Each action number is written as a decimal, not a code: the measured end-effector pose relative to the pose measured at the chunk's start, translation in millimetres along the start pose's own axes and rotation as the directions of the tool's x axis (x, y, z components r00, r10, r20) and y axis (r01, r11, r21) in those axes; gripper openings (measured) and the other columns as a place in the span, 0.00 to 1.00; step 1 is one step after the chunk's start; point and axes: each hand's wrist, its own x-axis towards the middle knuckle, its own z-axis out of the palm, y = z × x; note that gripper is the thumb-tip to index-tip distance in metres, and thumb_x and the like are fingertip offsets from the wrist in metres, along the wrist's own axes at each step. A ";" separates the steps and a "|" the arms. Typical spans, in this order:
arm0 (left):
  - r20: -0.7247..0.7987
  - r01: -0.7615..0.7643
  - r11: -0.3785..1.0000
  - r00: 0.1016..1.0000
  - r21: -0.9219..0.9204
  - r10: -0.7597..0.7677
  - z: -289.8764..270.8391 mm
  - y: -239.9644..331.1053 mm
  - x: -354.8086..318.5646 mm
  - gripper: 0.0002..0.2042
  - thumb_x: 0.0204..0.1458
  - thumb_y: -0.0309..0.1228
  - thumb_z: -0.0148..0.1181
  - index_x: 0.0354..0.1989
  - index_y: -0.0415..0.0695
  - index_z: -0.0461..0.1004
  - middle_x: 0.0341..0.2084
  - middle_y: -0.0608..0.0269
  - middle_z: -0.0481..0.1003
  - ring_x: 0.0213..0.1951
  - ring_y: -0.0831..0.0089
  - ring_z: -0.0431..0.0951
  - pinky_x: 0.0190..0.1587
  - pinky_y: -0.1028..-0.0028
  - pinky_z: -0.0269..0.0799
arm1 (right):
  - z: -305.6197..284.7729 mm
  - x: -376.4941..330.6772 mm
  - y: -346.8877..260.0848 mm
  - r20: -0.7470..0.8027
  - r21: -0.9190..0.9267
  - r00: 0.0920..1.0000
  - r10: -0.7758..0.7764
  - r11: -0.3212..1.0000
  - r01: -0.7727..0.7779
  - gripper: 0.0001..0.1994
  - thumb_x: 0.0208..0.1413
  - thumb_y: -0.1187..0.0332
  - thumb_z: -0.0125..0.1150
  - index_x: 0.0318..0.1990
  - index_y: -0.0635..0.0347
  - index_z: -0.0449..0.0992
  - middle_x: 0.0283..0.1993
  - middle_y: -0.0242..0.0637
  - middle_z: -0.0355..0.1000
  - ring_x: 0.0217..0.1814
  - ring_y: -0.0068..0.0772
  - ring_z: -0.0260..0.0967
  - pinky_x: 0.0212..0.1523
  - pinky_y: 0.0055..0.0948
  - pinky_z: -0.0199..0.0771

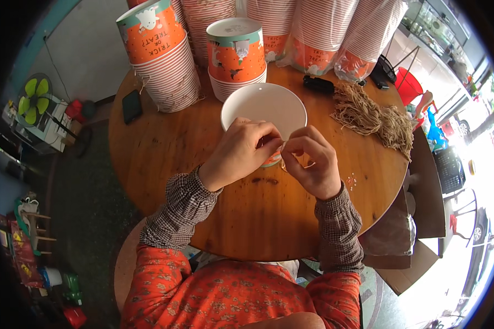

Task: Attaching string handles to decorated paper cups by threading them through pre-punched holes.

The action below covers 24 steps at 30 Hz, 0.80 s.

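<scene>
A: Head view: what is hidden?
B: The left hand point(240, 151) and right hand point(311, 160), fingertips pinched on a thin string point(296, 165), cover the white paper bucket's point(264, 104) near rim mid-tabletop point(164, 148).
A: Packages?
B: Orange-printed bucket stacks point(164, 55) behind, some plastic-wrapped and cut off; tan string bundle point(374, 116) on the right.

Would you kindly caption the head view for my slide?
Both hands, left hand and right hand, pinch twine at a white paper bucket's rim on a round wooden table.

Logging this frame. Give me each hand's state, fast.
Left hand: fingers pinched shut at the bucket rim, apparently on the string.
Right hand: pinched shut on the string.
</scene>
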 end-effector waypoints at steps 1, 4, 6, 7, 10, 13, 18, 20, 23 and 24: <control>0.042 -0.051 0.998 0.998 0.046 0.049 -1.5 0.0 3.3 0.04 0.49 0.25 0.61 0.30 0.37 0.75 0.23 0.51 0.77 0.29 0.57 0.78 0.37 0.66 0.72 | -4.2 5.6 -1.5 -0.007 -0.010 1.000 -0.001 1.000 0.001 0.08 0.44 0.82 0.63 0.33 0.63 0.75 0.35 0.35 0.69 0.33 0.28 0.68 0.32 0.24 0.70; 0.113 -0.053 0.998 0.992 -0.020 0.055 -13.5 -8.8 6.6 0.05 0.52 0.26 0.61 0.34 0.37 0.76 0.24 0.57 0.77 0.28 0.72 0.77 0.35 0.74 0.73 | -17.5 23.8 -3.1 -0.041 -0.070 0.999 0.023 0.997 -0.026 0.05 0.45 0.80 0.63 0.31 0.64 0.74 0.34 0.35 0.68 0.32 0.26 0.68 0.32 0.24 0.70; 0.139 0.111 0.985 0.986 -0.130 -0.093 -16.8 -3.3 10.7 0.05 0.51 0.25 0.61 0.32 0.36 0.75 0.26 0.50 0.77 0.31 0.58 0.78 0.36 0.67 0.73 | -24.7 29.5 1.1 -0.038 -0.088 0.998 0.041 0.995 -0.044 0.05 0.46 0.80 0.63 0.31 0.64 0.74 0.33 0.34 0.68 0.31 0.26 0.67 0.32 0.24 0.69; 0.145 0.157 0.973 0.980 -0.170 -0.133 -15.9 -5.5 12.4 0.05 0.51 0.25 0.61 0.33 0.36 0.75 0.26 0.52 0.78 0.31 0.63 0.79 0.37 0.69 0.73 | -27.9 31.2 3.3 -0.033 -0.094 0.998 0.063 0.993 -0.065 0.05 0.46 0.79 0.63 0.30 0.64 0.74 0.33 0.33 0.68 0.31 0.25 0.67 0.32 0.24 0.69; 0.202 0.266 0.919 0.956 -0.290 -0.213 -13.0 -23.8 13.0 0.06 0.53 0.26 0.60 0.33 0.35 0.75 0.26 0.56 0.78 0.31 0.71 0.79 0.37 0.72 0.73 | -30.7 38.2 7.1 -0.038 -0.210 0.996 0.080 0.974 -0.087 0.04 0.46 0.78 0.62 0.30 0.63 0.74 0.32 0.33 0.68 0.30 0.27 0.68 0.32 0.25 0.70; 0.275 0.339 0.862 0.930 -0.378 -0.245 -15.5 -31.8 14.7 0.07 0.54 0.27 0.60 0.34 0.34 0.74 0.26 0.60 0.79 0.32 0.76 0.78 0.37 0.74 0.73 | -33.8 39.9 7.8 0.032 -0.296 0.989 0.141 0.947 -0.125 0.04 0.46 0.80 0.61 0.30 0.64 0.73 0.31 0.32 0.68 0.31 0.25 0.67 0.35 0.24 0.70; 0.155 0.259 0.913 0.963 -0.316 -0.220 -16.0 -20.9 12.3 0.08 0.55 0.28 0.60 0.35 0.33 0.74 0.27 0.60 0.79 0.33 0.78 0.78 0.38 0.75 0.74 | -23.3 46.3 -4.6 0.244 -0.263 0.968 0.060 0.965 0.007 0.03 0.47 0.76 0.63 0.31 0.62 0.75 0.32 0.35 0.69 0.31 0.32 0.70 0.33 0.27 0.72; 0.168 0.279 0.917 0.957 -0.286 -0.238 -16.4 -14.9 10.7 0.08 0.55 0.27 0.59 0.35 0.34 0.75 0.28 0.61 0.79 0.33 0.78 0.78 0.38 0.75 0.74 | -12.6 47.3 -10.4 0.207 -0.044 0.977 0.057 0.998 -0.049 0.04 0.47 0.78 0.63 0.32 0.63 0.76 0.32 0.36 0.69 0.31 0.31 0.70 0.34 0.27 0.72; 0.142 0.243 0.912 0.968 -0.332 -0.206 -17.3 -10.8 8.3 0.08 0.55 0.27 0.58 0.36 0.33 0.75 0.29 0.62 0.79 0.33 0.78 0.78 0.39 0.76 0.74 | -4.7 42.1 -1.8 0.132 0.021 0.978 0.162 0.986 -0.166 0.04 0.48 0.79 0.64 0.32 0.65 0.76 0.32 0.32 0.69 0.31 0.23 0.67 0.33 0.24 0.70; 0.142 0.247 0.912 0.967 -0.329 -0.211 -16.0 -12.2 6.0 0.08 0.55 0.27 0.58 0.36 0.33 0.75 0.29 0.62 0.79 0.33 0.78 0.78 0.39 0.76 0.74 | -2.2 39.0 4.3 0.093 0.065 0.971 0.222 0.971 -0.228 0.03 0.48 0.78 0.64 0.31 0.65 0.76 0.32 0.31 0.69 0.32 0.20 0.66 0.33 0.22 0.68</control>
